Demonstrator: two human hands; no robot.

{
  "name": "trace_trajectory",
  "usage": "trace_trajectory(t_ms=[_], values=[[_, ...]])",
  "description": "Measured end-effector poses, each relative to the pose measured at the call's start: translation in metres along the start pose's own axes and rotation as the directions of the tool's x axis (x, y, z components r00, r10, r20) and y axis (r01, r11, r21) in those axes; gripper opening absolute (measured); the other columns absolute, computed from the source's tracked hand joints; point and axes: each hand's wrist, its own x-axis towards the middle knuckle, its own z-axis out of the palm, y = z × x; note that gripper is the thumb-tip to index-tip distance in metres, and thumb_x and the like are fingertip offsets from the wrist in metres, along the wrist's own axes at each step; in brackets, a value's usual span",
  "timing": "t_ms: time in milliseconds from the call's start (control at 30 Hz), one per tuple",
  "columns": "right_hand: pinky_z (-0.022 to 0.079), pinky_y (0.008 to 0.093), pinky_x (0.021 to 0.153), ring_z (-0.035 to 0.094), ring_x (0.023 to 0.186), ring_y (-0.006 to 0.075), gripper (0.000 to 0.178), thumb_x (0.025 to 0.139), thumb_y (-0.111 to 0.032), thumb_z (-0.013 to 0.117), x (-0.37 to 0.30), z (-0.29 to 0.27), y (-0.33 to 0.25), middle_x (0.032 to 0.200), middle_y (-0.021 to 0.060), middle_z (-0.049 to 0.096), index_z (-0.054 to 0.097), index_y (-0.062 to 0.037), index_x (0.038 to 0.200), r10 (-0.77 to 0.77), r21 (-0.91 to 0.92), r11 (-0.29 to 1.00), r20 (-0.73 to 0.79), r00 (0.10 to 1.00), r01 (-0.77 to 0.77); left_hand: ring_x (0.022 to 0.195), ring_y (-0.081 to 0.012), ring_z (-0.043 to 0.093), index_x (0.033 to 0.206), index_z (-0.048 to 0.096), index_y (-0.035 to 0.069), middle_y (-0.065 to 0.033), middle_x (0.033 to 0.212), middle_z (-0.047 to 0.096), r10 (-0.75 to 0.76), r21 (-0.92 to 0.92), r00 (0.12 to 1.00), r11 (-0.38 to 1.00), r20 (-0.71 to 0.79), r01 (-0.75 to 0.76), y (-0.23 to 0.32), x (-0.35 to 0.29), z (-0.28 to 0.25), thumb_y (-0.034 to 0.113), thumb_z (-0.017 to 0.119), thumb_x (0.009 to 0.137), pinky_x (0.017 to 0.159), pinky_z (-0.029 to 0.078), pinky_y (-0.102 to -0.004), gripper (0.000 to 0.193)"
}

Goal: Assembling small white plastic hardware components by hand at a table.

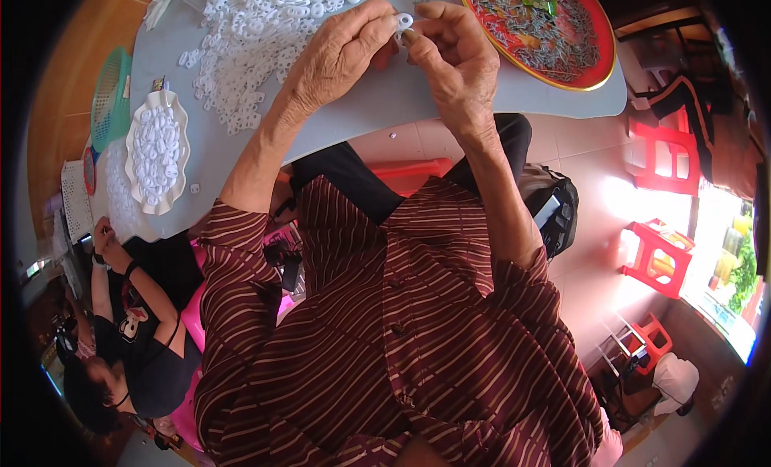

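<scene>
Above the near edge of the grey table (337,118), my left hand (341,57) pinches a small white plastic piece (405,21) with a hole in it. My right hand (459,61) meets it from the other side, its fingers curled and its thumb tip against the piece. Whatever else the right fingers grip is too small to make out. Beyond my left hand spreads a large heap of similar white pieces (249,53). Right of my right hand stands a round red tray (590,81) with a gold rim, full of small metal pins or screws.
At the table's left, a scalloped white dish (183,158) holds more white pieces, beside a green basket (110,97). Another person (161,362) sits at the left, hands at the table. Red stools (658,258) and a black bag (562,214) are on the right.
</scene>
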Motion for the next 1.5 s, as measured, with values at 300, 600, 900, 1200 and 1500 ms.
trace_trajectory(t_ms=[300,600,900,1200,1500], values=[[0.047,0.019,0.068,0.056,0.076,0.0067,0.028,0.082,-0.001,0.062,0.0,0.0,-0.001,0.084,0.0033,0.059,0.051,0.0011,0.108,0.018,-0.034,0.999,0.013,1.0,-0.017,0.059,-0.02,0.052,0.094,0.05,0.004,-0.01,0.066,0.054,0.039,0.068,0.999,0.997,0.031,-0.041,-0.002,0.0,-0.003,0.027,0.043,0.095,0.061,0.044,-0.0334,0.024],[0.048,0.0202,0.07,0.057,0.077,0.0071,0.031,0.08,-0.002,0.065,0.001,0.002,-0.005,0.084,0.0031,0.058,0.053,0.002,0.108,0.064,-0.025,0.998,0.048,0.997,-0.063,0.057,-0.0184,0.049,0.095,0.051,0.004,-0.0096,0.065,0.053,-0.041,0.039,0.998,0.998,0.044,0.04,-0.003,0.001,-0.007,0.028,0.042,0.095,0.059,0.043,-0.0327,0.026],[0.048,0.0205,0.068,0.055,0.073,0.0069,0.035,0.075,0.001,0.069,0.0,0.001,0.006,0.083,0.002,0.055,0.056,0.0002,0.107,-0.029,-0.029,0.999,0.075,0.997,0.031,0.056,-0.0132,0.043,0.092,0.054,0.002,-0.0045,0.062,0.047,0.07,-0.015,0.998,0.997,0.005,-0.07,-0.006,0.001,-0.006,0.024,0.049,0.092,0.054,0.039,-0.0277,0.023],[0.047,0.0198,0.065,0.054,0.069,0.0059,0.033,0.073,-0.002,0.072,0.0,0.001,0.006,0.077,0.0001,0.055,0.057,-0.0009,0.104,-0.049,-0.134,0.989,0.066,0.997,0.058,0.06,-0.0088,0.041,0.091,0.054,0.0,-0.0025,0.063,0.044,-0.05,-0.042,0.998,0.998,0.045,0.052,-0.003,0.001,-0.006,0.023,0.051,0.091,0.055,0.037,-0.0243,0.024],[0.048,0.0208,0.067,0.054,0.071,0.0063,0.033,0.075,-0.002,0.071,-0.001,0.002,0.005,0.08,0.001,0.056,0.057,0.0003,0.105,-0.058,-0.129,0.99,0.055,0.997,0.065,0.06,-0.0148,0.044,0.094,0.053,0.0,-0.007,0.066,0.049,-0.03,-0.031,1.0,0.999,-0.006,0.03,-0.005,-0.001,-0.001,0.022,0.048,0.092,0.058,0.04,-0.029,0.023]])
